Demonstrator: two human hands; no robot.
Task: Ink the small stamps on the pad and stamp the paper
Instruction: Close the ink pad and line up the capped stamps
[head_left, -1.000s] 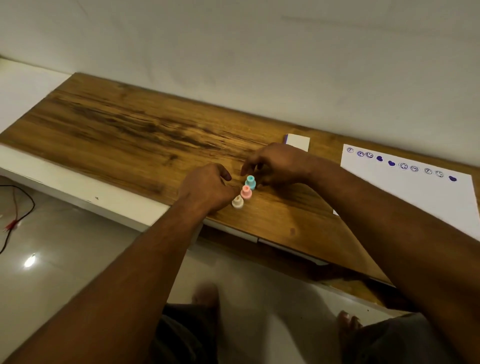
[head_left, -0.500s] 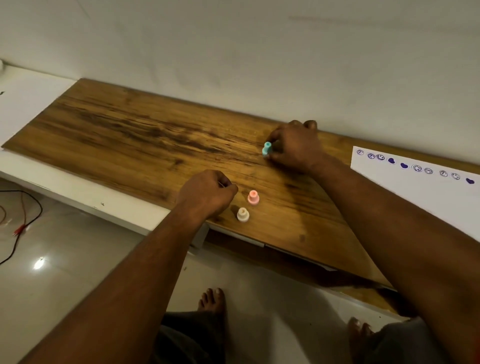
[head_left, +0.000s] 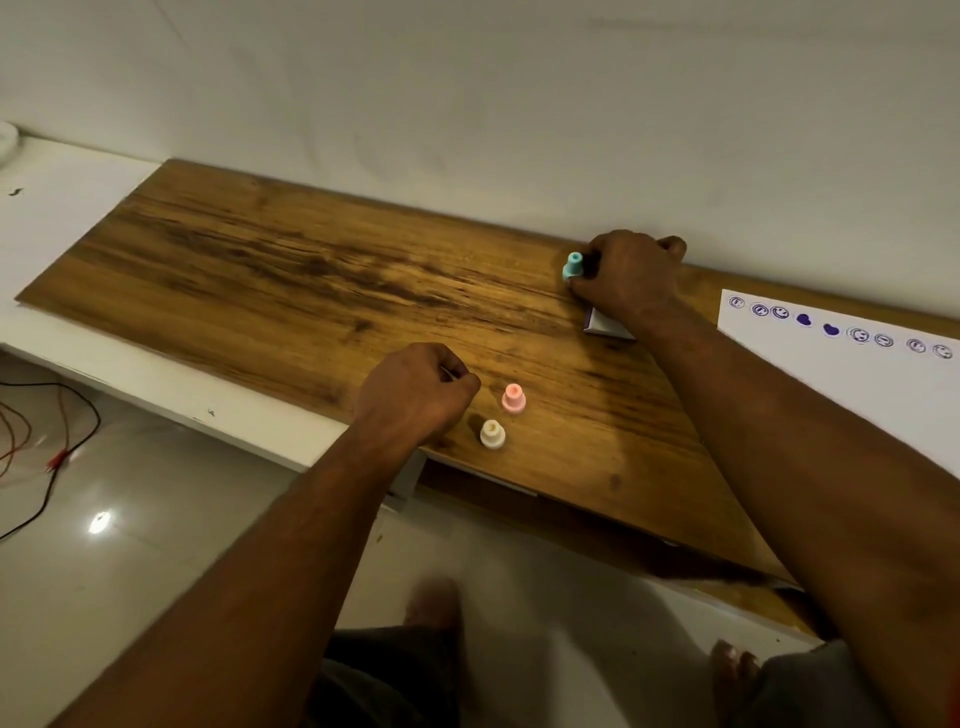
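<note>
Fingers of the right hand (head_left: 628, 280) pinch the teal stamp (head_left: 573, 266) beside the ink pad (head_left: 602, 326), which that hand mostly hides. The left hand (head_left: 415, 389) is curled closed with nothing seen in it. A tilted press could ink the stamp unevenly and smear the print. The wooden counter (head_left: 311, 280) is streaky-grained, the white paper (head_left: 841, 395) smooth. The pink stamp (head_left: 514, 398) and cream stamp (head_left: 492, 434) are knobbed plastic.

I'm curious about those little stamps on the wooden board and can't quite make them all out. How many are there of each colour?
teal stamp: 1
pink stamp: 1
cream stamp: 1
Total: 3
</note>
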